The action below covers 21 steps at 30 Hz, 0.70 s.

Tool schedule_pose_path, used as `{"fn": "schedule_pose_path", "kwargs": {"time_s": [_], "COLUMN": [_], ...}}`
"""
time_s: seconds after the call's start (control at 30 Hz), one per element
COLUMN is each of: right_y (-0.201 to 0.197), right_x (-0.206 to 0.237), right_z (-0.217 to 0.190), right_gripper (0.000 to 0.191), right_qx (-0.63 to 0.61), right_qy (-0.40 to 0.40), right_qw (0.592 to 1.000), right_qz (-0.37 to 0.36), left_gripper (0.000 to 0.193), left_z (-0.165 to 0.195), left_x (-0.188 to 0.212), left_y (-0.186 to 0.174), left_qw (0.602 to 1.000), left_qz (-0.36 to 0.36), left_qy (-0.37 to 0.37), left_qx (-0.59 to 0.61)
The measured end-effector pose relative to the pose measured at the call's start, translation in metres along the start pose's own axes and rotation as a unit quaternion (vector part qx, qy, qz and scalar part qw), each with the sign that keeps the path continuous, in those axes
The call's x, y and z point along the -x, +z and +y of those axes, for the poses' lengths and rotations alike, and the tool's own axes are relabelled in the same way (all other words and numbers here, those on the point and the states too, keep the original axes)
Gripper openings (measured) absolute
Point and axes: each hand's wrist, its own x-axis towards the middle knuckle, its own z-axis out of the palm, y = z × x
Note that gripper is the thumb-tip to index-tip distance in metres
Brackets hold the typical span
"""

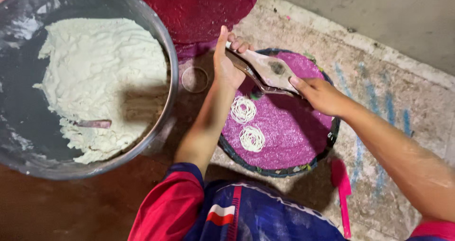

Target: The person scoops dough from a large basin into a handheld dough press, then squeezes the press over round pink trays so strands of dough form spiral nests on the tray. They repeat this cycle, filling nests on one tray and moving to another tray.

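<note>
Round tray [327,141]: near half bare; two noodle coils [247,125] sit toward its left edge. Big flour bowl [168,56] blocks the floor to the left. Pink spatula [342,189] lies just beside the tray's near-right rim; floor [403,94] beyond open.

left arm: bare forearm rising from a red sleeve toward the top of view, elbow bent.
left hand [226,63]: edge-on, thumb up, fingers [239,44] curled shut around a handle.
right arm: bare, stretched in from the lower right.
right hand [318,93]: palm down, fingers closed on the other handle.
hands: near each other, apart.
</note>
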Motion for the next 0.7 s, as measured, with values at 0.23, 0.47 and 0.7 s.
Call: {"fn": "schedule_pose_path", "kwargs": {"time_s": [0.23, 0.47, 0.7], "right_y": [0.014, -0.015, 0.0], "right_x": [-0.016, -0.016, -0.022], "right_z": [-0.029, -0.025, -0.03], "right_gripper": [0.063, 0.068, 0.058], "right_qx": [0.082, 0.125, 0.069], "right_qy": [-0.144, -0.02, -0.112], "right_qw": [0.976, 0.987, 0.983], "right_qz": [0.143, 0.096, 0.13], "left_gripper": [0.035, 0.03, 0.032], "left_z": [0.015, -0.012, 0.005], "left_x": [-0.028, -0.042, -0.055], "left_y": [-0.007, -0.008, -0.01], "left_qw": [0.999, 0.996, 0.997], "left_qz": [-0.018, 0.069, 0.047], "left_qy": [0.041, 0.055, 0.06], "left_qx": [-0.003, 0.029, -0.014]}}
